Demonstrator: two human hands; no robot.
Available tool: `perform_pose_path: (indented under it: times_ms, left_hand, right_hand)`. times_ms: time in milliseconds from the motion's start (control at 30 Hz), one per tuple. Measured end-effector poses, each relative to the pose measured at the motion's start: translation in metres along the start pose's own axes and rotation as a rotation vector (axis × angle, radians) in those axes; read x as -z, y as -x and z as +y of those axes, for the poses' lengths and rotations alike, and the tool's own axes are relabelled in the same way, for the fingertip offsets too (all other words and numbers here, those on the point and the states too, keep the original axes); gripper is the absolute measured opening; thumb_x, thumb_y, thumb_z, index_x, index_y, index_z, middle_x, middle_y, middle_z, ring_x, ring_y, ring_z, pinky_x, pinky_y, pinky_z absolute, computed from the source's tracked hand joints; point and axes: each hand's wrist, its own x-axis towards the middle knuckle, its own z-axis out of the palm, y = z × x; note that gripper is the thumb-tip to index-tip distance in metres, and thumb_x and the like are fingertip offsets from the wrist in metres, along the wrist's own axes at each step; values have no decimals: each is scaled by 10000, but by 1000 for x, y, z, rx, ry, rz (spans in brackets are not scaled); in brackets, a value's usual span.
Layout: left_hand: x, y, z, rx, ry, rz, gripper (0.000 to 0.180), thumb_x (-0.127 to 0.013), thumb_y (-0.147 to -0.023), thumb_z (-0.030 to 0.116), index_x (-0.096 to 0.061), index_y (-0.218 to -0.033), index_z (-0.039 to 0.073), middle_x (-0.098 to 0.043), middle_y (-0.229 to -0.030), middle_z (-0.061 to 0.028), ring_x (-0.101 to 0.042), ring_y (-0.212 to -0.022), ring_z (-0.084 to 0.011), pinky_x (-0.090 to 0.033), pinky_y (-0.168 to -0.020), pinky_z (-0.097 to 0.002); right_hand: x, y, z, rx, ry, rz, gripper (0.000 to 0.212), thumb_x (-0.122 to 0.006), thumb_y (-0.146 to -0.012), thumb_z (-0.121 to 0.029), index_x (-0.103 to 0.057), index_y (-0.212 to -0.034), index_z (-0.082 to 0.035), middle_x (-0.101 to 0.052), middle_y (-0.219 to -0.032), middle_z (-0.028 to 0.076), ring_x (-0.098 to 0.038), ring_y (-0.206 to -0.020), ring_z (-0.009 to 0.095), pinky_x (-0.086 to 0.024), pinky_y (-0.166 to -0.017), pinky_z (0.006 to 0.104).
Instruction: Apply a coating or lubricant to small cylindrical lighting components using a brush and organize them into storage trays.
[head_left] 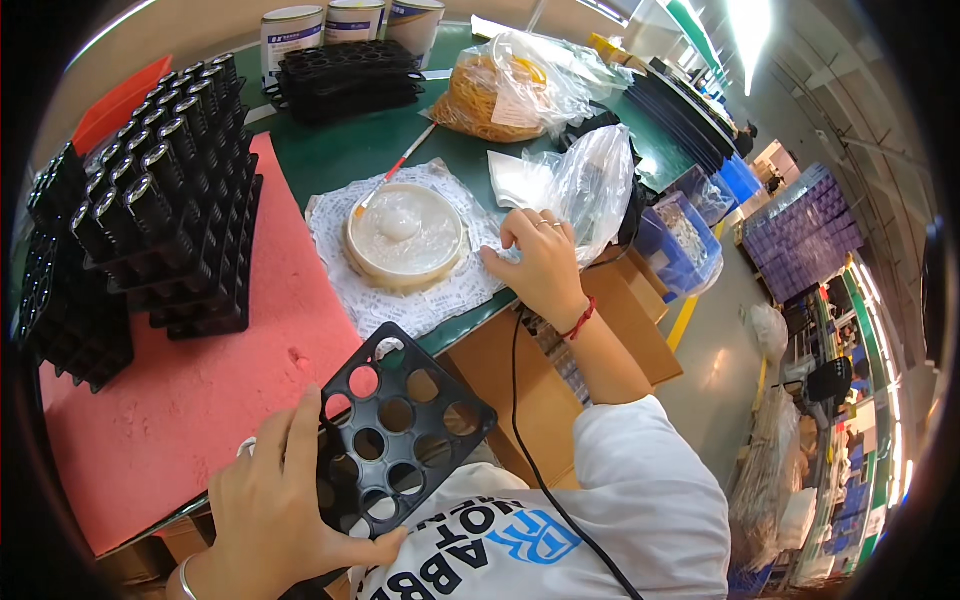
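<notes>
My left hand grips the near left edge of a black plastic tray with rows of round holes, thumb on one side and fingers on the other. The tray is tilted in front of my body. My right hand hovers by the right edge of a white patterned cloth, fingers loosely bent, thumb apart, with nothing visible in them. On the cloth sits a round cream dish holding a clear, glossy substance. A brush with a red and white handle leans on its rim.
Stacked black trays full of black cylinders stand left on a pink foam sheet. Behind are cans, more trays and a bag of yellow bands. A clear bag, blue bin, cardboard box and black cable lie right.
</notes>
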Motion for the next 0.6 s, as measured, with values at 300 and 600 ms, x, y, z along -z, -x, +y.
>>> perform_pose_path:
  times_ms: [300, 600]
  left_hand:
    - [1, -10, -2, -46, 325, 12, 1030, -761, -408, 522, -394, -1154, -85, -529, -940, -175, -578, -819, -278, -477, -693, -314]
    - [-24, -67, 28, -224, 1406, 39, 907, -682, -609, 295, -202, -1301, -42, -527, -1032, -136, -503, -956, -181, -429, -731, -236]
  right_hand:
    - [40, 14, -29, -115, -549, -9, 224, -697, -640, -127, -484, -610, -63, -481, -582, 39, -473, -560, 150, -373, -543, 269]
    - [48, 24, -93, 182, -1447, -604, 391, -471, -879, -205, -399, -1178, 36, -513, -1089, 61, -465, -997, 128, -361, -862, 265]
